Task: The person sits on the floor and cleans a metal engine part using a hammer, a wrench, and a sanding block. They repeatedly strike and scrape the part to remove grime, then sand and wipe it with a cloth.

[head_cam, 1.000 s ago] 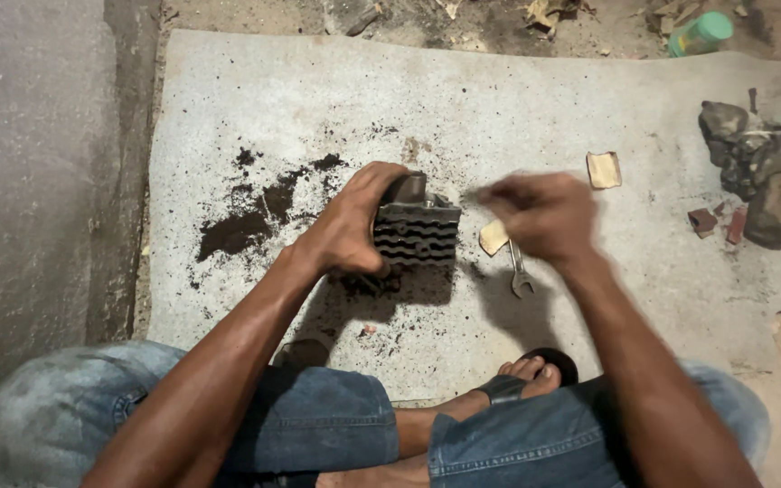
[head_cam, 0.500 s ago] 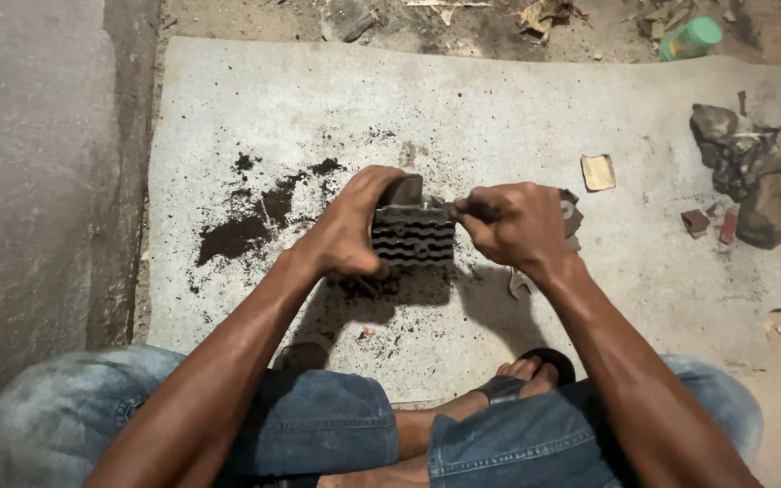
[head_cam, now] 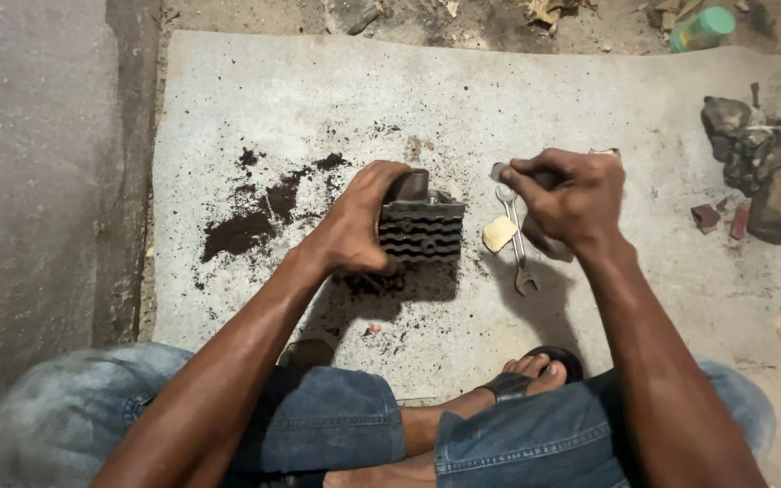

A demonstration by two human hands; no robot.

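The finned cylinder [head_cam: 419, 230], a dark engine part with wavy fins, stands on the grey mat [head_cam: 255, 81] near its middle, just right of a spill of black grit [head_cam: 237, 230]. The left hand [head_cam: 354, 226] wraps its left side and top, thumb low and fingers over the upper edge, so the part sits inside that grip and is steadied against the mat. The right hand [head_cam: 571, 199] hovers just to the right, apart from the cylinder, fingers pinched shut on a small dark tool [head_cam: 499, 170] whose tip pokes out toward the part; what kind of tool it is cannot be told. Under that hand lie a spanner [head_cam: 519, 244] and a tan scrap [head_cam: 499, 233], with another scrap half hidden behind the knuckles. As a judgement, the one-handed hold could let the cylinder tip or skid if pressed from the right, since loose grit lies under and around it, and a thin tool could slip off the fins toward the holding fingers. Further out are a green bottle [head_cam: 702, 27] at the far edge, a heap of dirty parts [head_cam: 766, 172] on the right, and the person's jeans and sandalled foot [head_cam: 526, 375] below.
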